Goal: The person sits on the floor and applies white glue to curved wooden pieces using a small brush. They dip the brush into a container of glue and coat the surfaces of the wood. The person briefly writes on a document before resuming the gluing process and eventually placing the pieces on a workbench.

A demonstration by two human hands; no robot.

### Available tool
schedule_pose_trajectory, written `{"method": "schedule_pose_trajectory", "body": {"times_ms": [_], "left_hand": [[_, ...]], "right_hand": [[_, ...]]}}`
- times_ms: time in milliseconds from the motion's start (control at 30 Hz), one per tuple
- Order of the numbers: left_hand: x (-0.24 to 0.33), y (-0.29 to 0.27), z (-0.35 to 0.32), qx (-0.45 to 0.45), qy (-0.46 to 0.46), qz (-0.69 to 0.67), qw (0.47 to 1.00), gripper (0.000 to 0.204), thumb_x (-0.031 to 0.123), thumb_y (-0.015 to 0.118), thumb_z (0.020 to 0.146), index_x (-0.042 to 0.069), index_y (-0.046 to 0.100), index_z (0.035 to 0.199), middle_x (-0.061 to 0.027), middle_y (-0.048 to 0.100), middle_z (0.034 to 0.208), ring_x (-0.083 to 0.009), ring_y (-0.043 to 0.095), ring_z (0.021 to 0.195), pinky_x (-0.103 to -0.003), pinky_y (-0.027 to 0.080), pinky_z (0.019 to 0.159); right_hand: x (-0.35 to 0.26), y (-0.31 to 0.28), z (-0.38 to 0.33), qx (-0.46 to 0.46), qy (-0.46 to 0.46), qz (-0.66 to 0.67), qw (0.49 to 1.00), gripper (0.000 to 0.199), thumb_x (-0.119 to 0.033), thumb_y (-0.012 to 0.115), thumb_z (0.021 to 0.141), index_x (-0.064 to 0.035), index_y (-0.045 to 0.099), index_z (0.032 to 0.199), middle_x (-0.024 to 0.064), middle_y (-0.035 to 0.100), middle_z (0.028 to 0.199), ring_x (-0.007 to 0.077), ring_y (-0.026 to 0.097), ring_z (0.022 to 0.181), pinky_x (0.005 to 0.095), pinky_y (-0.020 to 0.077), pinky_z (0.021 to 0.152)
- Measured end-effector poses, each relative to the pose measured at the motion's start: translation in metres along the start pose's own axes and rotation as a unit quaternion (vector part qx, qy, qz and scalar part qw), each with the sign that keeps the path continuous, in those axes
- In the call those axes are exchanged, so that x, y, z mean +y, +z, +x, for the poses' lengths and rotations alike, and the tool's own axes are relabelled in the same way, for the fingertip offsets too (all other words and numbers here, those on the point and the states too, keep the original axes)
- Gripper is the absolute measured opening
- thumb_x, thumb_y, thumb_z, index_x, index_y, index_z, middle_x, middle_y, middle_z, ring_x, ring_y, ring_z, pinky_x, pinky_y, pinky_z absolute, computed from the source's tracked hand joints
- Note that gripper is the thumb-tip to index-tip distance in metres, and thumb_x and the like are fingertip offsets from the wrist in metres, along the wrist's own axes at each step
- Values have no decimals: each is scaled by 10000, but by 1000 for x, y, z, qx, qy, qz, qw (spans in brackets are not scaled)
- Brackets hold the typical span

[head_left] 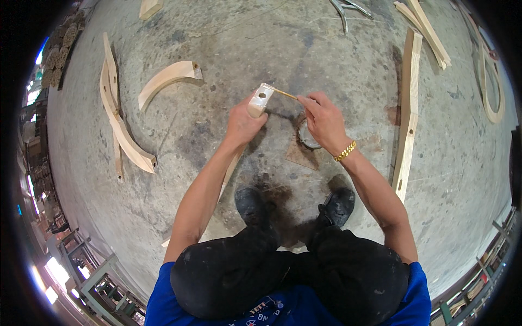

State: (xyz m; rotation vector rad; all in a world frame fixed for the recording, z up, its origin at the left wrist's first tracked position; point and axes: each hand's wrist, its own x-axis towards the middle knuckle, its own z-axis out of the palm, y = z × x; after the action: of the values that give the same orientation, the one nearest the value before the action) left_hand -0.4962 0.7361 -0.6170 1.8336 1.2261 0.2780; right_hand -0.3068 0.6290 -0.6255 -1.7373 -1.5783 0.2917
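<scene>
My left hand (246,120) is closed round a curved wooden piece (255,110), holding its end up. That end face is coated with something white and wet-looking, and a dark round hole sits in it. Between the fingers of my right hand (324,118) is a thin wooden stick (285,94), its far tip touching the top edge of the coated end. Partly hidden under my right hand, a round pot (305,137) with whitish contents stands on a brown square board (300,156) on the floor.
Several curved wooden parts (130,138) lie at left, with another curved piece (169,78) nearby. A long wooden part (406,117) and pale strips (432,41) lie at right. A metal clamp-like tool (345,12) lies far off. My shoes (251,205) are close below.
</scene>
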Motion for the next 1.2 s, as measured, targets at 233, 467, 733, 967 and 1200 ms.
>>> {"method": "schedule_pose_trajectory", "body": {"times_ms": [233, 467, 733, 967, 1200], "left_hand": [[-1, 0, 3, -5, -11, -1, 1000, 582, 140, 667, 706, 64, 546, 1270, -176, 651, 1088, -280, 634, 983, -342, 480, 858], [-5, -6, -2, 4, 14, 36, 999, 694, 257, 749, 693, 48, 505, 1308, -190, 623, 1147, -309, 609, 1030, -367, 463, 895], [-8, 6, -34, 211, 110, 129, 963, 734, 261, 806, 685, -3, 478, 1287, -194, 515, 1248, -351, 488, 1152, -424, 382, 984], [-8, 45, -94, 140, 279, 41, 949, 325, 38, 710, 712, 6, 594, 1014, -157, 574, 984, -338, 543, 939, -412, 442, 837], [-30, 76, -112, -7, 245, 20, 969, 209, 24, 662, 737, 16, 614, 940, -146, 600, 970, -337, 559, 956, -402, 454, 828]], "right_hand": [[8, 9, 5, 12, 28, -35, 999, 196, -11, 593, 815, -51, 636, 1002, 109, 590, 914, 301, 593, 811, 376, 483, 656], [25, -57, -11, 5, 94, 32, 995, 139, -58, 600, 822, -75, 642, 954, 105, 609, 921, 314, 592, 823, 404, 467, 710], [35, -98, -44, -196, -24, -207, 958, 72, -131, 654, 808, -92, 662, 867, 44, 606, 813, 239, 607, 746, 362, 469, 641], [32, -84, -45, -247, -39, -186, 950, 66, -150, 649, 810, -87, 663, 825, 49, 584, 758, 248, 607, 722, 365, 481, 640], [42, -87, -43, -310, 72, -60, 946, 98, -154, 639, 824, -63, 660, 853, 73, 628, 795, 254, 616, 711, 355, 484, 624]]}}
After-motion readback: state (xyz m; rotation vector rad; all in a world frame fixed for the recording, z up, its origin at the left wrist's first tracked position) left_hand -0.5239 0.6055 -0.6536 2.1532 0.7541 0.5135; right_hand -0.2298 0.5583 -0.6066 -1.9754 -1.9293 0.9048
